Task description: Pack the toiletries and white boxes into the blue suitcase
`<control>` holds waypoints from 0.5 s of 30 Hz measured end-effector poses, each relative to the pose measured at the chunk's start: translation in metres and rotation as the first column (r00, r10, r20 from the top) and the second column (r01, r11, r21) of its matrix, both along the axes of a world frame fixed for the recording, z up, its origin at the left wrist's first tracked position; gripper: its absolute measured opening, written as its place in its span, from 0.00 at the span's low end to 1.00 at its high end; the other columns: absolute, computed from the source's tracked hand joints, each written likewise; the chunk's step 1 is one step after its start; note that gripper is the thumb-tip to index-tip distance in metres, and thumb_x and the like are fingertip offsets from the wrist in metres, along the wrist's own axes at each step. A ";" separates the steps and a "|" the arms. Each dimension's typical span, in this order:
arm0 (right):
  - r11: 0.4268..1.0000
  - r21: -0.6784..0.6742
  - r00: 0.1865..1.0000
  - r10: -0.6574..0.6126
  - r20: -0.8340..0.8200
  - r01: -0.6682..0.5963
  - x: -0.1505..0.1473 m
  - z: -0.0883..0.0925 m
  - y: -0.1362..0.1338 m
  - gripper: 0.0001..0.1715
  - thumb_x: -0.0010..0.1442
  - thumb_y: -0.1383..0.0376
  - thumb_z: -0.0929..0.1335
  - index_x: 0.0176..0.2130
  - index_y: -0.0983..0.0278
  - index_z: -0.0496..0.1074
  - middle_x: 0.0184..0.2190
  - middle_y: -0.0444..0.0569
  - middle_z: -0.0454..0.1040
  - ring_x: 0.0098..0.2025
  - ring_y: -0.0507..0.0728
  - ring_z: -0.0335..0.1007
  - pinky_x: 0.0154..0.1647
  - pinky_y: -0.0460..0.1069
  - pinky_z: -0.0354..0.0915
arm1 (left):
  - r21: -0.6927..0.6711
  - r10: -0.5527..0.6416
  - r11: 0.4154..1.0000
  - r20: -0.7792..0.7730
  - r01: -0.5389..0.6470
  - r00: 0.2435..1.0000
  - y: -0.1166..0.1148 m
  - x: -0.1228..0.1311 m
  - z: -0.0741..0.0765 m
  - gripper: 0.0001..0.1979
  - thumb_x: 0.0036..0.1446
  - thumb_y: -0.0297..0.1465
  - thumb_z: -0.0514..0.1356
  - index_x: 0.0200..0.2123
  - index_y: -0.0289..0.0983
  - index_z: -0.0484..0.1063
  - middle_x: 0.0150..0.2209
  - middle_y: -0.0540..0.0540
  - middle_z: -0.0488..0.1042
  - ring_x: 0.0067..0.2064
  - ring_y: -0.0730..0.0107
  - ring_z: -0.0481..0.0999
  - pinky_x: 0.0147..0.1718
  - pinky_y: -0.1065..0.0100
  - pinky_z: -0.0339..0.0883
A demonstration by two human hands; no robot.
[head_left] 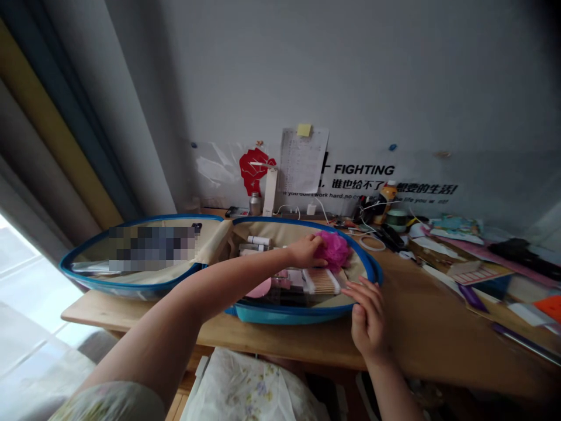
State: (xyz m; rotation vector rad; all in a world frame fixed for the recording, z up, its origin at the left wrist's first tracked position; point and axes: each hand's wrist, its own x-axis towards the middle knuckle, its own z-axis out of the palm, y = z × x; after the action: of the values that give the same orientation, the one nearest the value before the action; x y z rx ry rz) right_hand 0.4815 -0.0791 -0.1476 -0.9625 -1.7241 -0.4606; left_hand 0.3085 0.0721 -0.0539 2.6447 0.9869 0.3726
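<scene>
An open blue suitcase [302, 313] lies on a wooden desk [429, 327], its beige-lined lid [210, 234] spread out to the left. My left hand [305, 250] reaches into the right half and grips a bright pink mesh bath puff [335, 248] near the back right corner. My right hand [369, 316] rests with fingers spread on the case's front right rim. Inside lie a clear box of cotton swabs [323, 281], white tubes [259, 241] and a pink round item [259, 288].
The right side of the desk is cluttered with papers, books [456, 266], cables, a tape roll [372, 242], a green tin [397, 219] and a bottle [388, 193]. A small bottle [255, 203] and a white stand [270, 192] sit by the wall. Curtains [65, 134] hang left.
</scene>
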 end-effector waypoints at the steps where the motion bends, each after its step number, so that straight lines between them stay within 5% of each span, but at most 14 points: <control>1: 1.000 0.001 1.000 0.002 0.002 -0.002 0.000 0.000 0.000 0.18 0.69 0.65 0.57 0.50 0.59 0.73 0.47 0.51 0.77 0.60 0.62 0.67 0.63 0.63 0.59 | 0.005 -0.033 0.999 -0.035 0.033 0.999 -0.001 -0.001 -0.001 0.28 0.58 0.39 0.66 0.58 0.35 0.65 0.57 0.33 0.68 0.60 0.51 0.70 0.61 0.56 0.61; 10: 1.000 0.030 1.000 -0.010 0.008 0.009 0.001 0.002 0.001 0.18 0.70 0.64 0.58 0.49 0.59 0.74 0.46 0.52 0.77 0.58 0.63 0.69 0.61 0.63 0.61 | -0.096 -0.102 0.989 0.077 0.109 0.992 -0.004 -0.022 0.021 0.33 0.67 0.39 0.56 0.70 0.38 0.50 0.67 0.32 0.59 0.69 0.55 0.61 0.66 0.54 0.55; 15: 0.999 0.036 1.000 0.017 0.003 -0.018 0.004 -0.001 0.004 0.18 0.69 0.64 0.59 0.49 0.59 0.74 0.46 0.53 0.77 0.59 0.64 0.69 0.62 0.64 0.61 | -0.162 -0.058 0.983 0.167 0.085 0.984 -0.034 -0.059 0.040 0.37 0.67 0.42 0.55 0.72 0.37 0.45 0.72 0.32 0.52 0.72 0.53 0.54 0.67 0.52 0.55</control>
State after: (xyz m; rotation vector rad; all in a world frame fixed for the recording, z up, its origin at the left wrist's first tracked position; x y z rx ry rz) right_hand 0.4852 -0.0752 -0.1483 -0.9206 -1.7197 -0.4803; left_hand 0.2498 0.0376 -0.0139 2.4472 0.8311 0.4580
